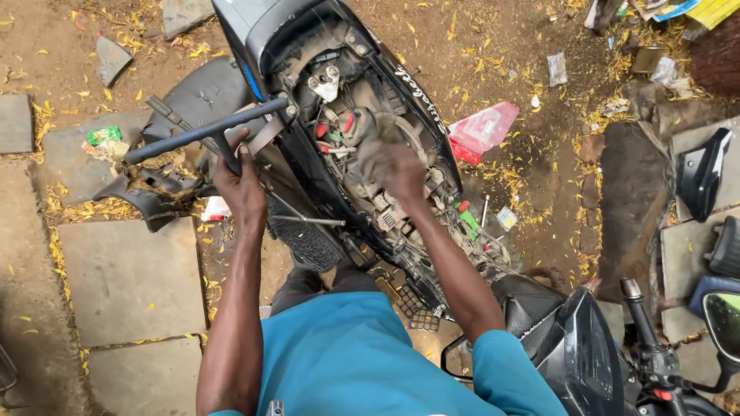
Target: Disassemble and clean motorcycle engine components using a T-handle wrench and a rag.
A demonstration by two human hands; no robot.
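Outdoor dirt ground with grey paving slabs (pixel 131 277) and scattered yellow leaf litter, so you're working at floor level, standing right over the stripped black scooter (pixel 362 154) with its seat off and the dusty frame, wiring and red and green connectors exposed. Your left hand (pixel 240 189) is closed around the stem of a long black T-shaped metal wrench (pixel 204 132), grip pressed tight around the shaft just under the crossbar; the tool's far end sits at the scooter's side rail near the rear, and the crossbar sticks out left, which gives leverage for turning. Your right hand (pixel 397 169) is down inside the open body cavity, motion-blurred, so you cannot tell whether its grip is spread or pinching anything; it looks placed on the dusty parts at mid-frame, possibly steadying the bike against the wrench. Removed black plastic body panels (pixel 166 166) lie on the ground just left of the scooter, close beside the wrench hand, kept out of the way but near. A red and pink plastic packet (pixel 482 129) lies on the dirt right of the frame. Another vehicle's black handlebar with mirror (pixel 678 347) shows at lower right.
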